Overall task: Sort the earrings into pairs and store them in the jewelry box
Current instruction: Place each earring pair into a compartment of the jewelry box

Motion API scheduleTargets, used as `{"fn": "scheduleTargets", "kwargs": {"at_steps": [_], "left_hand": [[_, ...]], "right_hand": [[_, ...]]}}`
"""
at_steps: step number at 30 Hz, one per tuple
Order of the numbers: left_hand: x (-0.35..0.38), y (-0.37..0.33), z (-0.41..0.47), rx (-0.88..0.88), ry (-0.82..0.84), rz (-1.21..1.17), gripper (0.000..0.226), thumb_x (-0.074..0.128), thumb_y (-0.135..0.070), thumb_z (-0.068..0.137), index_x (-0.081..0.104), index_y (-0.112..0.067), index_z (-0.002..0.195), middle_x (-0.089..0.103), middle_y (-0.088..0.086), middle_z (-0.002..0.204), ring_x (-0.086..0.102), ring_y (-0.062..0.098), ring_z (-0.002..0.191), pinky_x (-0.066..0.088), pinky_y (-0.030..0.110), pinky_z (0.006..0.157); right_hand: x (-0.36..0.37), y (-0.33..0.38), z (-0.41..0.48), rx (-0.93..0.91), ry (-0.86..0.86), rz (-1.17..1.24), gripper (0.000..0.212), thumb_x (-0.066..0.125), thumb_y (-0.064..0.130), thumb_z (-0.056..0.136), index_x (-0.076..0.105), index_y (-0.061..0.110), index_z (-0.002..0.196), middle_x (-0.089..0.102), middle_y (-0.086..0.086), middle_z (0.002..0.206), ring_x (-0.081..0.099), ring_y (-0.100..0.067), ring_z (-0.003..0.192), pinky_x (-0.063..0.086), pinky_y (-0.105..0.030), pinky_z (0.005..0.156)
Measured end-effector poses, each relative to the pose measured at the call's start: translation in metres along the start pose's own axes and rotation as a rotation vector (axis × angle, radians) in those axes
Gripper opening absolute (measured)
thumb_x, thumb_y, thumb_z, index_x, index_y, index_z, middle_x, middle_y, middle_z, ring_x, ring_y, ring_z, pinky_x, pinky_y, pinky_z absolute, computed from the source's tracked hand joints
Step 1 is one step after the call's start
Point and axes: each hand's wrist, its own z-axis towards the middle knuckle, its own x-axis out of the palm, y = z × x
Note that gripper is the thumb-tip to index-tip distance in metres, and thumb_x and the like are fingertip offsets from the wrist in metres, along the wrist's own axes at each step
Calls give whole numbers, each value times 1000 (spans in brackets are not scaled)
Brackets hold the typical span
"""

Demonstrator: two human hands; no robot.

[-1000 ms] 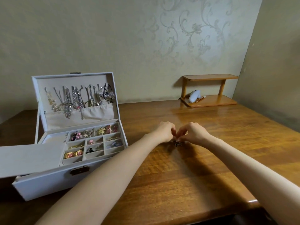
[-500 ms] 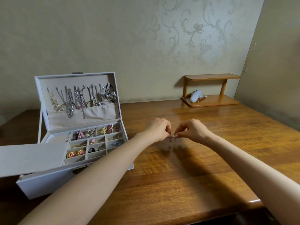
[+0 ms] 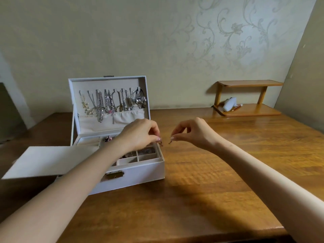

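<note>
The white jewelry box [image 3: 140, 174] stands open at the left of the wooden table, its lid upright with necklaces hanging inside. Its divided tray holds several small earrings, partly hidden by my left forearm. My left hand [image 3: 140, 133] hovers over the tray's right edge and pinches a small dark earring [image 3: 161, 144] by thumb and fingers. My right hand [image 3: 192, 133] is just right of the box, above the table, pinching a matching small earring [image 3: 170, 142]. The two earrings hang a short gap apart.
A white flap [image 3: 47, 161] sticks out from the box toward the left. A small wooden shelf [image 3: 249, 111] with a white object on it stands at the back right against the wall. The table's front edge [image 3: 263, 232] runs at lower right.
Both hands rose from the table and shifted left toward the box. They were together over the earrings; now each holds one earring and they are apart. The view moved closer to the box.
</note>
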Motion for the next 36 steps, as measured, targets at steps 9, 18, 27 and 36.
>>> {"fn": "scheduleTargets", "kwargs": {"at_steps": [9, 18, 27, 36], "left_hand": [[-26, 52, -59, -163, -100, -64, 3, 68, -21, 82, 66, -23, 83, 57, -11, 72, 46, 4, 63, 35, 24, 57], [-30, 82, -83, -243, -69, -11, 11, 72, -26, 79, 64, -26, 71, 52, -7, 59, 44, 8, 55, 31, 26, 52], [-41, 84, -90, -244, 82, 131, 11, 69, -24, 82, 62, -28, 74, 51, -12, 66, 47, 4, 62, 32, 22, 53], [-47, 86, -90, -240, 136, 173, 11, 66, -25, 84, 63, -33, 78, 56, -13, 79, 52, 6, 74, 40, 23, 62]], "right_hand": [[39, 56, 13, -166, 56, 113, 15, 75, 28, 76, 75, 17, 87, 68, 8, 76, 49, 14, 53, 35, -6, 49], [76, 84, 27, -201, 113, 147, 10, 75, 24, 77, 75, 19, 85, 73, 5, 80, 51, 12, 54, 36, -8, 52], [92, 88, 35, -214, 148, 148, 10, 74, 25, 76, 75, 19, 84, 73, 4, 81, 51, 10, 54, 35, -10, 51], [95, 93, 38, -221, 173, 106, 13, 75, 28, 76, 75, 22, 87, 68, 7, 79, 49, 4, 56, 32, -12, 54]]}}
